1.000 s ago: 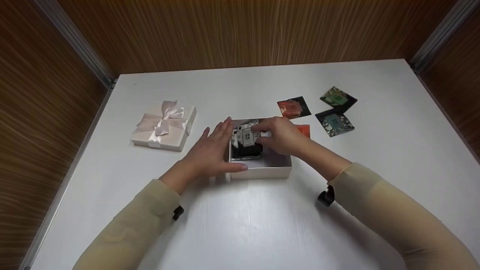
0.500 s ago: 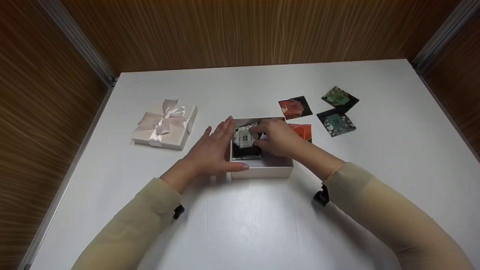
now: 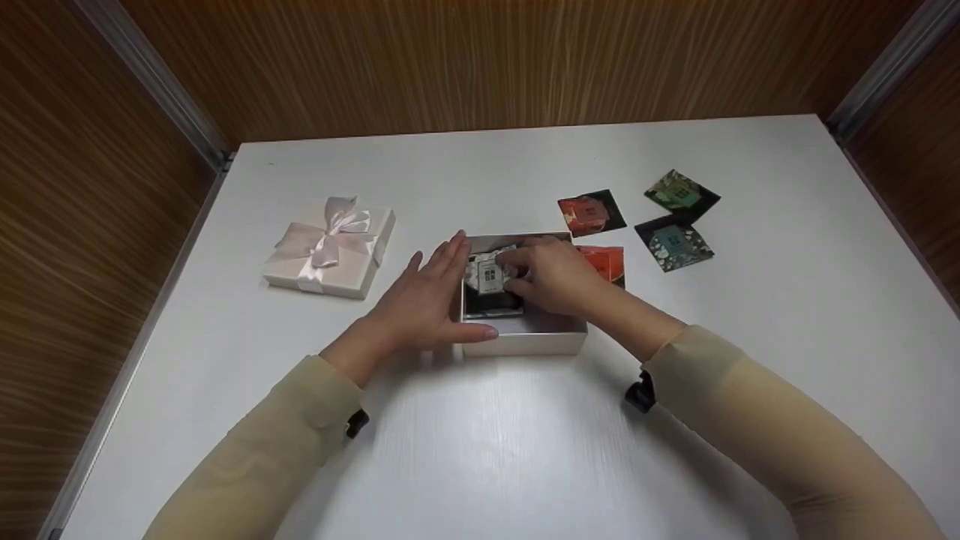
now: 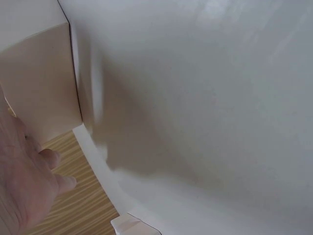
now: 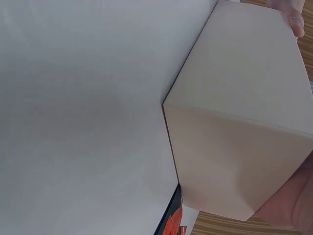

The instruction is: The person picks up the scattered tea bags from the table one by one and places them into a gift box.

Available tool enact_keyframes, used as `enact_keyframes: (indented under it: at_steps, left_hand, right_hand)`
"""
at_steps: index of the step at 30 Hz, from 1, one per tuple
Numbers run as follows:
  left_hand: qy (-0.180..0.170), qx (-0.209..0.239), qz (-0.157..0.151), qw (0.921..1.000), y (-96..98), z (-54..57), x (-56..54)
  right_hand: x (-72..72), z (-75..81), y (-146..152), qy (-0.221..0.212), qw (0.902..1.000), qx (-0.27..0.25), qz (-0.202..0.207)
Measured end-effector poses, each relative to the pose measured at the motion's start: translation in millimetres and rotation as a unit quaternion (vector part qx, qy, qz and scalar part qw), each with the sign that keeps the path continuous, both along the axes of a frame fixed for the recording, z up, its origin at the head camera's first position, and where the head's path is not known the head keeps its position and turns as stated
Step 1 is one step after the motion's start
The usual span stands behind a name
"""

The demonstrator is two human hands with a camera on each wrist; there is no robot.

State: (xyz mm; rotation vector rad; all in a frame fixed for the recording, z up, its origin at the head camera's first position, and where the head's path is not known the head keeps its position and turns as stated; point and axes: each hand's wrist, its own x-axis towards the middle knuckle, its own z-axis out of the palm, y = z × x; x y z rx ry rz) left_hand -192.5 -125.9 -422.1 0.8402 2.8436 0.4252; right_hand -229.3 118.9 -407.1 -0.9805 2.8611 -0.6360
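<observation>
An open white box (image 3: pixel 524 344) stands between my hands in the head view. My left hand (image 3: pixel 424 307) lies along its left side with the fingers extended, the thumb over the front rim. Inside the box's left half lies a black-and-white floral sachet (image 3: pixel 491 279) with a pale label, over at least one other sachet. My right hand (image 3: pixel 559 276) reaches in over the right wall, thumb and fingers pinching the top sachet at its right side. In the left wrist view my left hand (image 4: pixel 27 176) is beside the box wall (image 4: pixel 44 78). The right wrist view hides the sachet behind the box (image 5: pixel 234 156).
A box lid (image 3: pixel 330 251) with a pink ribbon bow lies to the left. Behind and right of the box are an orange-black sachet (image 3: pixel 591 213), a red one (image 3: pixel 606 262) partly covered, a green one (image 3: pixel 681 193) and a teal floral one (image 3: pixel 674 244). Wood panels (image 3: pixel 480 67) border the table.
The top sachet has gone from tilted to lying flatter in the box, with my right hand shifting slightly left along with it. My left hand has stayed at the box's side.
</observation>
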Motion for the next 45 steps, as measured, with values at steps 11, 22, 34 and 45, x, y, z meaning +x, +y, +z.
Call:
enact_keyframes:
  at_steps: [11, 22, 34, 45]
  left_hand:
    - [-0.009, -0.001, 0.006, 0.9999, 0.2, 0.8, 0.0]
    - [-0.008, 0.004, 0.009, 0.9999, 0.3, 1.1, 1.4]
    - [-0.004, 0.005, 0.008, 0.9999, -1.7, -0.4, 1.7]
    - [-0.009, -0.017, 0.009, 0.9998, -1.4, -0.7, -0.4]
  right_hand:
    - [-0.6, 4.7, 6, -0.010, 0.9977, -0.064, -0.017]
    - [-7.3, 32.9, 60, 0.026, 0.9724, -0.206, -0.106]
    - [-26.9, 33.5, 159, -0.046, 0.9286, -0.243, -0.277]
    - [-40.4, -10.0, 222, -0.132, 0.9045, -0.252, -0.318]
